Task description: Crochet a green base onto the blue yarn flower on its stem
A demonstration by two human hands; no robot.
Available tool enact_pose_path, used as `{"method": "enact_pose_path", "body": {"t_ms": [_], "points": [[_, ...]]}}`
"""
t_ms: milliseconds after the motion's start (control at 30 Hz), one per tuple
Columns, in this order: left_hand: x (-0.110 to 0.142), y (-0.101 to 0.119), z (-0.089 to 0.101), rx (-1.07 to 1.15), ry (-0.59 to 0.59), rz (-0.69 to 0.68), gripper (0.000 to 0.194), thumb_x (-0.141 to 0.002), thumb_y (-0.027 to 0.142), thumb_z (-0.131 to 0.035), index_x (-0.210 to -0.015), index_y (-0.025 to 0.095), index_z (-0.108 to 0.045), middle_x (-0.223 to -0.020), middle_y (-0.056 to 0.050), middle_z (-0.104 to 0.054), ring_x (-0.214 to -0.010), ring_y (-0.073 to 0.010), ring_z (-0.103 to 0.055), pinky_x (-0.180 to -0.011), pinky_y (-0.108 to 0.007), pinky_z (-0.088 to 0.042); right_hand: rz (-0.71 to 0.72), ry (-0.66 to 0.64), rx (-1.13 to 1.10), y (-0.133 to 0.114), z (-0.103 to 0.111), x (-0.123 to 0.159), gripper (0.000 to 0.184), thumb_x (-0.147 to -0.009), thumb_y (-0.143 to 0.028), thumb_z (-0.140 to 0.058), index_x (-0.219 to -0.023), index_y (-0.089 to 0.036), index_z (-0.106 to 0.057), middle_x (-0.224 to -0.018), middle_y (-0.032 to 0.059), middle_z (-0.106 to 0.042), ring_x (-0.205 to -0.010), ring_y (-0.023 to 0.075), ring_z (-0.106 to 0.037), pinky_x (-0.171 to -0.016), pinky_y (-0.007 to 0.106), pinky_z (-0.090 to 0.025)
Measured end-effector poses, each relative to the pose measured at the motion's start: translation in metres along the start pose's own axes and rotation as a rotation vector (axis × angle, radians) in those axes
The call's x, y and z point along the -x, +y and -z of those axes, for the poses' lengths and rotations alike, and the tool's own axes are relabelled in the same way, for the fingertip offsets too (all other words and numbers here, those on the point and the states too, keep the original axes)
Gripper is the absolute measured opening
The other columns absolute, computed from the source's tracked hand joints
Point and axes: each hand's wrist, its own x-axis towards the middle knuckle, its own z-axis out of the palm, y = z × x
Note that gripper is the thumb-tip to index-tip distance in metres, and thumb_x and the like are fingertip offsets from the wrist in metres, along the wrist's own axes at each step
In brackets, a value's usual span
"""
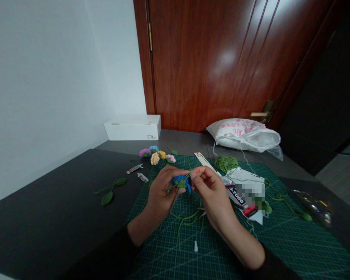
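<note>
green cutting mat (291, 237): left hand (163, 188) and right hand (211, 192) pinch a blue crochet flower (181, 182), its green stem (175, 186) slanting up rightward, open mat below.

Crocheted flowers in pink, yellow and cream (155, 156) are laid out beyond the left hand (163, 190), with a small glue tube (134, 168) just nearer. A crocheted leaf sprig (111, 189) is set farther left on the worktop (46, 202). A green yarn ball (226, 163) is seen beyond the right hand (211, 192), and a glue packet (236, 196) lies just right of it on a green cutting mat (294, 233). A white box (133, 127) and a filled white sack (243, 135) are noted far beyond both, by a wooden door (198, 62).
</note>
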Motion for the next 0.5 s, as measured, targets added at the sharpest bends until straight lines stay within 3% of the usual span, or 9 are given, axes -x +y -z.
{"method": "enact_pose_path", "body": {"t_ms": [500], "points": [[-0.0003,0.0013,0.0009,-0.030,-0.005,-0.034,0.025,-0.087,0.029,-0.070,-0.111,0.024,-0.069,-0.097,-0.004,-0.064,-0.090,-0.0207,-0.060,-0.081,-0.032,-0.046,0.033,0.003,0.006,-0.0009,-0.0004,0.0008,0.025,-0.082,-0.042,-0.073,-0.083,-0.020,-0.062,-0.068,-0.0032,-0.054,-0.064,0.0120,-0.047,-0.061,0.024,-0.037]]}}
